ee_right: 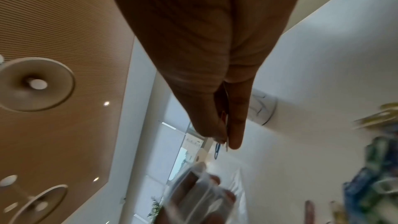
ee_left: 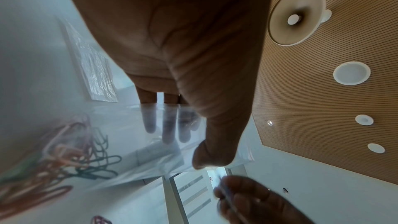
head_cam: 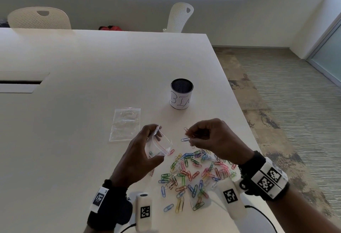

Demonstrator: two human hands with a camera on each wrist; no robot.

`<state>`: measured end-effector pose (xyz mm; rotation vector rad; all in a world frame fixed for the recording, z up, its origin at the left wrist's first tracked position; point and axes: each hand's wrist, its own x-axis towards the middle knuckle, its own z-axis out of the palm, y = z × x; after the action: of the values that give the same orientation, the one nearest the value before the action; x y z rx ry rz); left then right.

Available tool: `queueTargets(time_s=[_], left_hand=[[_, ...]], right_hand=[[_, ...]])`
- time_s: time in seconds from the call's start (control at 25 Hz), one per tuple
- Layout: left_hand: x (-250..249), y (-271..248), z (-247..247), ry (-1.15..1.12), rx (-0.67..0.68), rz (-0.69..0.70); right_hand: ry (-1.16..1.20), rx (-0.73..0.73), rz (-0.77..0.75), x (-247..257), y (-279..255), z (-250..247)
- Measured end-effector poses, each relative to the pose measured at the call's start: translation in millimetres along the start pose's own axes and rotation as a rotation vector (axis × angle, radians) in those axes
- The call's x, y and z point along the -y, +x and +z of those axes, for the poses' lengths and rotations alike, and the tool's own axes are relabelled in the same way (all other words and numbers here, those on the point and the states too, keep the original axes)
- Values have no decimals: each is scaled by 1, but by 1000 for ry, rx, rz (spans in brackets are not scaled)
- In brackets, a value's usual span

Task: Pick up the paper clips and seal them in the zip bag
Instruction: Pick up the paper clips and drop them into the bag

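Observation:
My left hand (head_cam: pixel 145 149) holds a small clear zip bag (head_cam: pixel 160 145) above the table, its mouth with a red zip line gaping toward the right. In the left wrist view the fingers (ee_left: pixel 168 125) show through the bag's plastic and the thumb (ee_left: pixel 215 152) presses its near side. My right hand (head_cam: pixel 206 137) hovers just right of the bag and pinches a few paper clips (head_cam: pixel 187 137) between thumb and fingertips; a blue clip (ee_right: pixel 217 149) dangles below them. A heap of coloured paper clips (head_cam: pixel 193 173) lies on the white table (head_cam: pixel 92 66) beneath both hands.
A second clear zip bag (head_cam: pixel 125 124) lies flat to the left of my hands. A black mesh cup labelled BIN (head_cam: pixel 181 93) stands farther back. The table's right edge (head_cam: pixel 239 107) runs close to the right hand. Two white chairs (head_cam: pixel 38 18) stand behind the table.

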<state>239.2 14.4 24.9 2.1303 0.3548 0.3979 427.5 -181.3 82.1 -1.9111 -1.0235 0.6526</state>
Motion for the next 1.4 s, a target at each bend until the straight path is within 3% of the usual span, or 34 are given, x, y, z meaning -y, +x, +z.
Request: queueTargets(time_s=[0.36,0.52,0.8,0.92,1.08,1.28,1.4], left_hand=[[-5,-3,-3,-52,-3,-17],[-3,-5,-4,-57,-12,-14],[-4,-6,-4,-46,-11,0],[-1,-6,-4,-35,-9,-4],[4,-8,-7,-23,-23,-3],[5,-10,-10,-49,-27,2],[5,-10,-9,-49,-25,-6]], right_hand=[[-262,82,-285,60,12,43],[-366,132,-285,71,16,49],[-310,146,-268,77,16,43],[-306,66,-319,77,15,33],[-385,-81,-188,47,19,18],[-658,333,105,8,0,32],[-782,345,119,-2,-12,46]])
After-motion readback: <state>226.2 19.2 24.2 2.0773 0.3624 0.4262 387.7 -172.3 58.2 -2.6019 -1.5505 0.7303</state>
